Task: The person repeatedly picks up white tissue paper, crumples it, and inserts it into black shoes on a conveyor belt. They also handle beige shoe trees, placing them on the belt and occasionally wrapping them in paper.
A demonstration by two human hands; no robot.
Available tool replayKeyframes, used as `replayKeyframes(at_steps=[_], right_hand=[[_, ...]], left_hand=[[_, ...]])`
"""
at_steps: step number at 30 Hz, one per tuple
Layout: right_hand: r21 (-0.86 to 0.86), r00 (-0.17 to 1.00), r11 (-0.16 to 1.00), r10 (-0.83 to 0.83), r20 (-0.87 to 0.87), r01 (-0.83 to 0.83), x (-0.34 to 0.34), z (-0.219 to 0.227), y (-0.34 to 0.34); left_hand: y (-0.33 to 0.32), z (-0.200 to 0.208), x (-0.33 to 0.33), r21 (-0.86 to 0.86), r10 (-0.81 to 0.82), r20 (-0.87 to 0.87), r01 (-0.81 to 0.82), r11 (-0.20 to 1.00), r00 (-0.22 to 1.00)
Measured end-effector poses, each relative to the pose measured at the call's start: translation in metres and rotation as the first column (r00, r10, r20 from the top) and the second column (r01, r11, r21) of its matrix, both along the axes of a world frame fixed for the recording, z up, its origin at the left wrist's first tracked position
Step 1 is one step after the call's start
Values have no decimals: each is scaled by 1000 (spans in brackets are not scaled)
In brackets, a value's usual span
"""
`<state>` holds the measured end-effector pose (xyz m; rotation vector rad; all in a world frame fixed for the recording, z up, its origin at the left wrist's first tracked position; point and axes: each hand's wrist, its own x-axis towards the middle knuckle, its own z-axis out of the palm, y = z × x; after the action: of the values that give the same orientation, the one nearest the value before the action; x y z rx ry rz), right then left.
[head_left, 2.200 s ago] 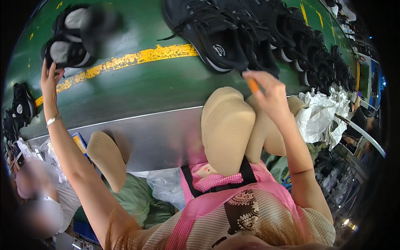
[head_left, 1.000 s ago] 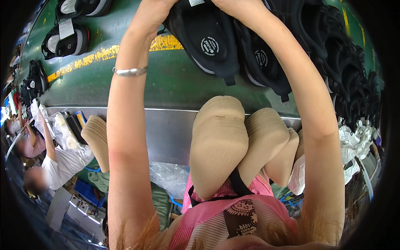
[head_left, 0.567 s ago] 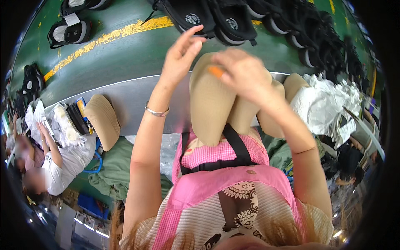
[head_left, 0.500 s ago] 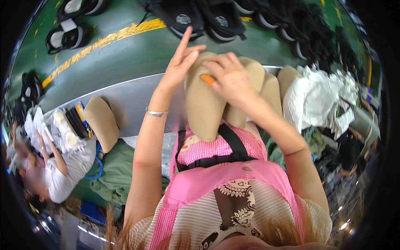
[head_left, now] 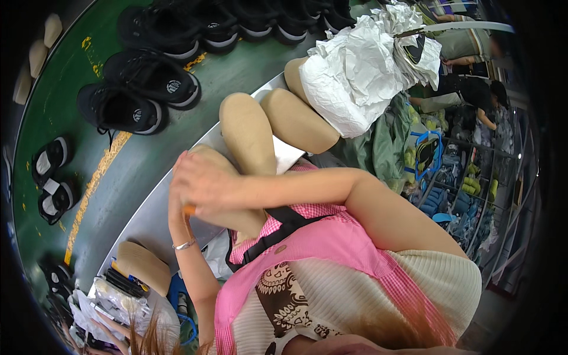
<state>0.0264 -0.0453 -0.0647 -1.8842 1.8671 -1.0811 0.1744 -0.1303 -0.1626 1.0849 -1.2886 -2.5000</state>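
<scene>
My right hand (head_left: 210, 182) lies across my left hand (head_left: 176, 206) above a long tan rounded form (head_left: 236, 219) in front of my body. Motion smears the right fingers, and most of the left hand is hidden behind them. A small orange thing (head_left: 189, 209) shows at the right hand's thumb side; whether it is held or worn, I cannot tell. Two more tan forms, one (head_left: 245, 127) upright and one (head_left: 302, 121) leaning, stand just beyond my right forearm.
Black shoes (head_left: 148, 80) stand in rows beyond the grey metal bench edge (head_left: 157, 207). Crumpled white paper (head_left: 355, 74) sits at the far right over green cloth (head_left: 381, 148). Another tan form (head_left: 142, 266) lies near left beside black-handled things (head_left: 125, 282). People work at both sides.
The view has swung, so the bench and shoes sit differently. My right hand has come left over my left hand, whose fingers were spread and apart from it before.
</scene>
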Motion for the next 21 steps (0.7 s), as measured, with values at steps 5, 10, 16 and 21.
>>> replayKeyframes(at_steps=[5, 10, 16, 21], right_hand=[[164, 972, 981, 67, 226, -105, -4, 3, 2], [137, 760, 990, -60, 647, -38, -45, 6, 13], [-232, 942, 969, 0, 335, 82, -114, 12, 75], [61, 776, 779, -609, -164, 625, -374, 51, 196]], left_hand=[[10, 19, -15, -209, 135, 94, -113, 971, 986], [49, 83, -12, -440, 320, -1, -288, 850, 947], [108, 122, -16, -189, 293, 46, -280, 941, 955], [139, 157, -59, -254, 527, -23, -515, 819, 849]])
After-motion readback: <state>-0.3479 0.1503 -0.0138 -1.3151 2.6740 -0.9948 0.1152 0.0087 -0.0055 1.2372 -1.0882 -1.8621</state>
